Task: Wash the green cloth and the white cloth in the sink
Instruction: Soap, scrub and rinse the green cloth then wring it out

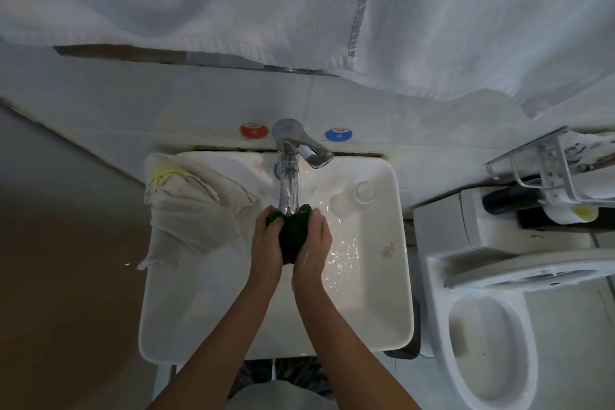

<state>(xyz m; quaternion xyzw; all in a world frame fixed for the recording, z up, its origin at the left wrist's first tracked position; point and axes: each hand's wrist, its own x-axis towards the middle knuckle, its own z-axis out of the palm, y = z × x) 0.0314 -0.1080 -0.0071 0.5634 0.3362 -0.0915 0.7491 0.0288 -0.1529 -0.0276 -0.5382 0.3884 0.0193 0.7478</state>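
The white cloth (191,210) lies draped over the left rim of the sink (382,319), with one end hanging down outside the basin and a yellow patch showing at its upper corner. It touches neither hand.

Just right of it, the left hand (266,243) clamps its grip on the green cloth (293,236), with the fingers curled round the cloth's left side. The green cloth is bunched into a dark wad held between both hands, over the middle of the basin and directly below the spout of the faucet (289,173). The chrome faucet stands at the back rim of the sink, with its lever angled to the right. On the wall behind it sit a red round marker (254,130) on the left and a blue round marker (338,135) on the right.

The right hand (316,243) clamps its grip on the right side of the green cloth, fingers curled over the top edge. Water glistens on the basin floor just right of this hand.

A clear cup (352,198) lies on its side on the right back part of the sink, apart from the hands.

A large white towel (233,3) hangs across the top of the view. To the right of the sink stands a white toilet (492,359), with a white wire rack (552,170) above it.
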